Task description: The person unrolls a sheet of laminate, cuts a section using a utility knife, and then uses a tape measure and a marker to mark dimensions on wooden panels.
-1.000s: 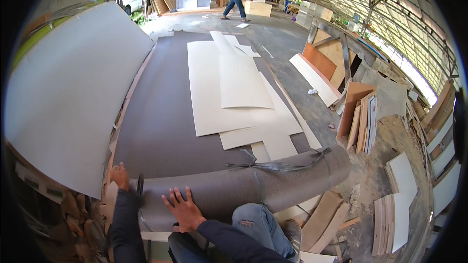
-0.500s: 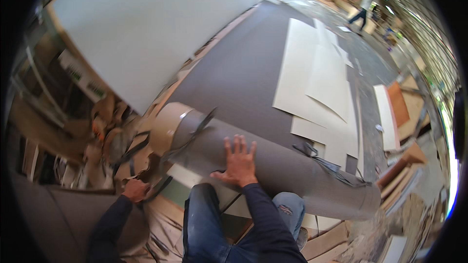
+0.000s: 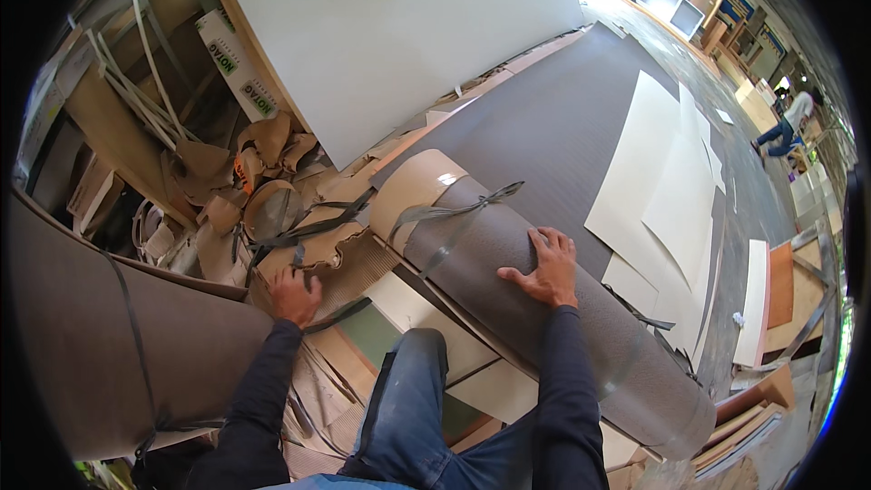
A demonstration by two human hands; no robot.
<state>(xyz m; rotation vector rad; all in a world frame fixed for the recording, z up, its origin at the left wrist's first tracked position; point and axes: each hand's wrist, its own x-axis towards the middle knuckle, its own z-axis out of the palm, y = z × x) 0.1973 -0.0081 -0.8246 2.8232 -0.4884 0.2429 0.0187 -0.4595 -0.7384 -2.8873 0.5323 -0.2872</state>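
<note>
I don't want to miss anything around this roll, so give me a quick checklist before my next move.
1. Right hand on the brown roll: ok, spread on top.
2. Dark strap at the roll's left end: ok, in place; tightness cannot tell.
3. Left hand holding something: cannot tell; it is by torn cardboard, but its grip is unclear.
4. Area beside the left hand free of clutter: not ok, torn cardboard and loose black strapping lie there.
5. Pale sheets beyond the roll squared up: not ok, they overlap unevenly.

Bright daylight glints on the brown roll [image 3: 504,313], while fisheye edges bend into blackness.
</note>
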